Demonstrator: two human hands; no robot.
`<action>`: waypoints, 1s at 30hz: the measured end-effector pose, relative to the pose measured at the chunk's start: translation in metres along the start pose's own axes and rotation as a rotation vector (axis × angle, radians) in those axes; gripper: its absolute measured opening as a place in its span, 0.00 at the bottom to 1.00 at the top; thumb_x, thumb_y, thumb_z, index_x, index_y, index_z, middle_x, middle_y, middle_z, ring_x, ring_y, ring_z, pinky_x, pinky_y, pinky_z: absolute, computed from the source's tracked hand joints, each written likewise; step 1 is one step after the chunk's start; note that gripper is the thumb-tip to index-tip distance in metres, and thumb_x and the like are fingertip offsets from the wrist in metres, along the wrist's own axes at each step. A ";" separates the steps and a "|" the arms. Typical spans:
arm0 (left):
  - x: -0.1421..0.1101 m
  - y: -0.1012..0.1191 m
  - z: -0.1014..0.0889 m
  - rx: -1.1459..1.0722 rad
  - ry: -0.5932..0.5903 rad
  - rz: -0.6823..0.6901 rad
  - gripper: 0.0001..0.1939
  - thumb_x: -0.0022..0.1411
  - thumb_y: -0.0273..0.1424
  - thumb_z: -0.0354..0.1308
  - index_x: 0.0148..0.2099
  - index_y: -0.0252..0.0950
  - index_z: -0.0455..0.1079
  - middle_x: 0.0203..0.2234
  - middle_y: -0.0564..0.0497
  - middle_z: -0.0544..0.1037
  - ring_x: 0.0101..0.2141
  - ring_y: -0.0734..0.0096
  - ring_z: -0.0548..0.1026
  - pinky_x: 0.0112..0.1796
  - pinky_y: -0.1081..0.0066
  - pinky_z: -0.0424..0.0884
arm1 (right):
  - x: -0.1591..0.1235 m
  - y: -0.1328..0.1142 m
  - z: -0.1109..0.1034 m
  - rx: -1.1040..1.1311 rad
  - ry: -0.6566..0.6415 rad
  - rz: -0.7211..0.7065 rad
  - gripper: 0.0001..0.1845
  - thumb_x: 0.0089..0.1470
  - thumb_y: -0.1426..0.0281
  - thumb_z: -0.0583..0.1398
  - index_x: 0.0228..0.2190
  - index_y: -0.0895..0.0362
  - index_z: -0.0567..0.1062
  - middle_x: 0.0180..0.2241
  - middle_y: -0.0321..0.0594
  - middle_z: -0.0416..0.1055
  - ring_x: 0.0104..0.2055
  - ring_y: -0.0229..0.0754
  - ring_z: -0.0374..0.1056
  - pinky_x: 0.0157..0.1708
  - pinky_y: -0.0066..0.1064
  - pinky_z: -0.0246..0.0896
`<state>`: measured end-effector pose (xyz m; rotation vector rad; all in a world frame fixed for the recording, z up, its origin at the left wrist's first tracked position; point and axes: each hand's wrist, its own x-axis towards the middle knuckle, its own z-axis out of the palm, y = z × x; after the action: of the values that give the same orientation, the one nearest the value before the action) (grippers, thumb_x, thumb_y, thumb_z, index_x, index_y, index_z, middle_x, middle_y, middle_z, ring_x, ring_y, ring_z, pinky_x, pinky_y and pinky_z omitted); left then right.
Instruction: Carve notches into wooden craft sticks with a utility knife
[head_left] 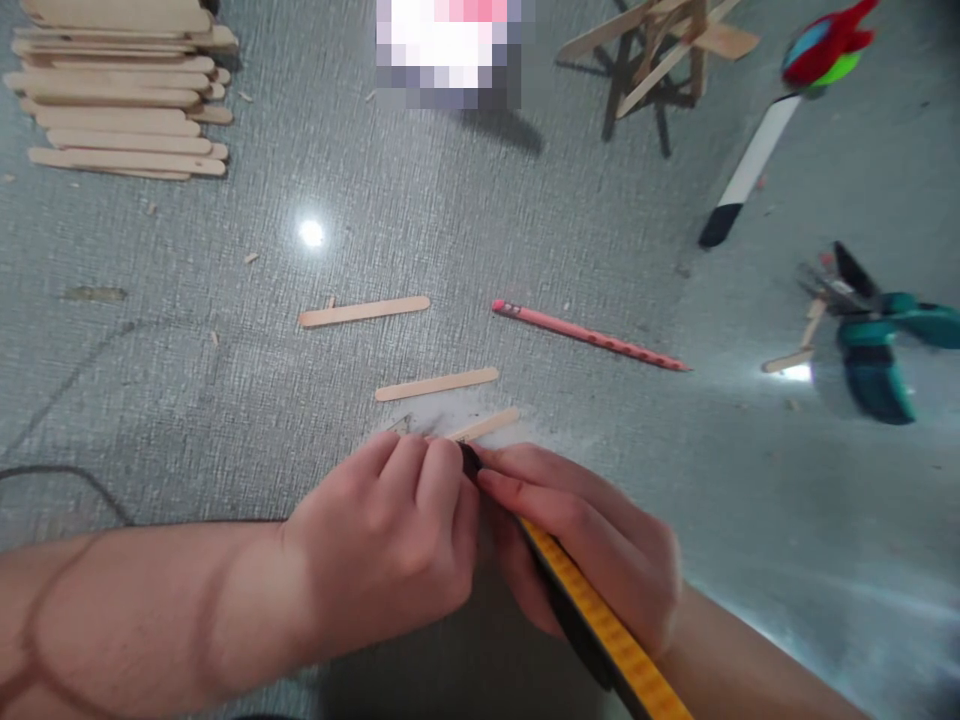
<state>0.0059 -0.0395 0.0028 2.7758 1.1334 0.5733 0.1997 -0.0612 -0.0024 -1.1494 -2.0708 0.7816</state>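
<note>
My left hand [390, 530] is closed, its fingers curled down over the near end of a craft stick [495, 422]; the far end of that stick sticks out past the knuckles. In my right hand [600, 540] is a long yellow-and-black utility knife [577, 590], slanting from lower right toward the left fingertips. Its black tip meets the left hand, and the blade is hidden. Just beyond the hands lies another craft stick [436, 384]. Farther left rests one more light wooden stick [365, 311], with a tiny chip touching it.
A pink pencil [592, 336] lies ahead. Green-handled pliers [870, 330], blurred, and a white pen [754, 150] with a red topper are at right. Stacked craft sticks [127, 90] fill the upper left; a wooden stick structure [667, 50] stands at the top. A dark cord [67, 470] runs left.
</note>
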 end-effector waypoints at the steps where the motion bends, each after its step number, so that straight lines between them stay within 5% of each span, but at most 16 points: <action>1: 0.000 0.000 0.000 0.000 -0.002 0.000 0.08 0.64 0.24 0.53 0.32 0.31 0.70 0.22 0.49 0.71 0.22 0.65 0.70 0.20 0.66 0.65 | 0.001 -0.001 0.001 -0.004 0.008 0.003 0.20 0.56 0.79 0.62 0.51 0.59 0.74 0.49 0.47 0.76 0.48 0.46 0.75 0.45 0.35 0.78; 19: 0.001 -0.001 -0.003 0.003 -0.073 0.041 0.05 0.61 0.22 0.54 0.31 0.31 0.67 0.21 0.49 0.68 0.22 0.65 0.69 0.18 0.67 0.65 | 0.002 -0.003 0.001 0.007 -0.045 0.047 0.19 0.58 0.76 0.59 0.50 0.54 0.73 0.47 0.45 0.77 0.46 0.48 0.76 0.39 0.40 0.80; 30: 0.002 -0.002 -0.004 0.004 -0.073 0.039 0.06 0.62 0.23 0.53 0.32 0.33 0.66 0.22 0.49 0.69 0.21 0.66 0.68 0.18 0.67 0.65 | 0.005 -0.001 0.000 -0.017 -0.004 0.008 0.19 0.53 0.81 0.62 0.48 0.58 0.75 0.46 0.47 0.78 0.46 0.45 0.76 0.45 0.32 0.78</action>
<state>0.0044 -0.0368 0.0066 2.8033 1.0692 0.4691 0.1970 -0.0570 -0.0006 -1.1666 -2.0809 0.7722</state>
